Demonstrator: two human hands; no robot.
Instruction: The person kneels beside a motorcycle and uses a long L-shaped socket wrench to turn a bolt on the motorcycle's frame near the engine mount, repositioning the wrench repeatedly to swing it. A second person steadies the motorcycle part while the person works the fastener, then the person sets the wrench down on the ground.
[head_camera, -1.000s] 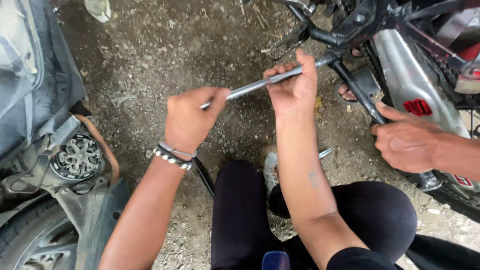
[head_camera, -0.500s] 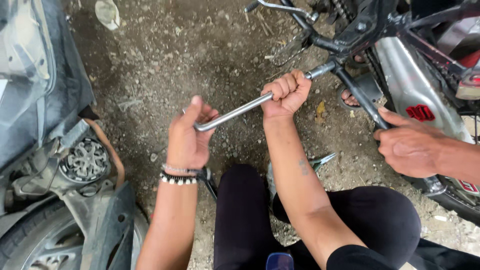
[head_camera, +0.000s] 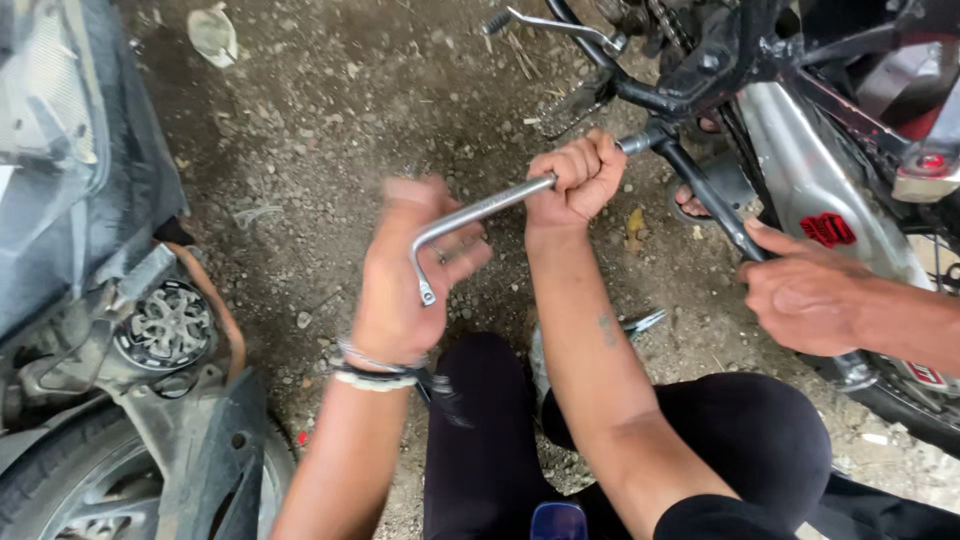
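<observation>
A bent silver socket wrench runs from its short crank end at the left up to a fitting on the black motorcycle frame. My right hand is closed around the wrench shaft near the frame. My left hand, blurred and with beaded bracelets at the wrist, is at the wrench's bent end with fingers apart; whether it grips is unclear. Another person's hand holds a black bar of the motorcycle at the right.
A second vehicle with a wheel and engine cover stands at the left. The ground is gravelly dirt with a piece of litter. A metal tool lies by my knee. A silver exhaust runs along the motorcycle.
My left hand has swung the wrench's crank end downward and leftward while my right hand stayed around the shaft. The other person's hand kept its hold.
</observation>
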